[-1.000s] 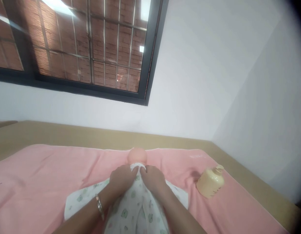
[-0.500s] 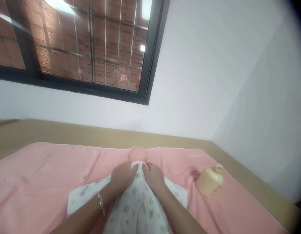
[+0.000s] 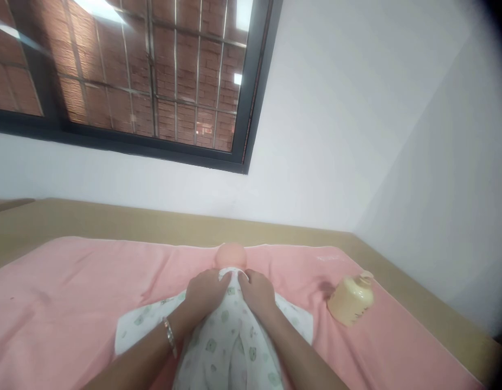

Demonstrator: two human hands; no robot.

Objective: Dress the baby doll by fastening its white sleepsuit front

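Observation:
A baby doll lies on a pink towel, the rounded top of its head pointing to the far edge. White baby clothing with a green print covers its body, sleeves spread to both sides. My left hand grips the garment's neckline on the left, thumb on top and fingers hidden beneath. On the right side of the neckline, my right hand pinches the cloth the same way. A bracelet circles my left wrist. The doll's limbs are hidden.
A glossy cream-yellow bottle stands tilted in view on the towel, right of the doll. Beyond the towel runs a tan surface edge, then a white wall and a dark-framed window with bars.
Both hands keep their hold on the neckline. The view has shifted very slightly; nothing else has visibly moved.

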